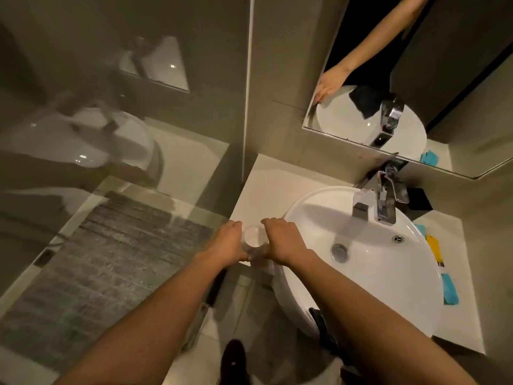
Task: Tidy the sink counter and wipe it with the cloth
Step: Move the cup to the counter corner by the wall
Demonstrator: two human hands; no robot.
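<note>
Both forearms reach toward 12 o'clock. Left hand (226, 240) and right hand (280, 240) together clasp a clear glass (254, 237) over the desk (266, 179), at the sink's (388, 273) 9 o'clock.

I am standing in a bathroom: a white basin (374, 262) with a chrome tap (380, 198) sits on a pale counter (266, 184), a mirror (416, 79) hangs on the tiled wall above its far edge, and a glass shower screen (111, 107) reflects a toilet.
</note>
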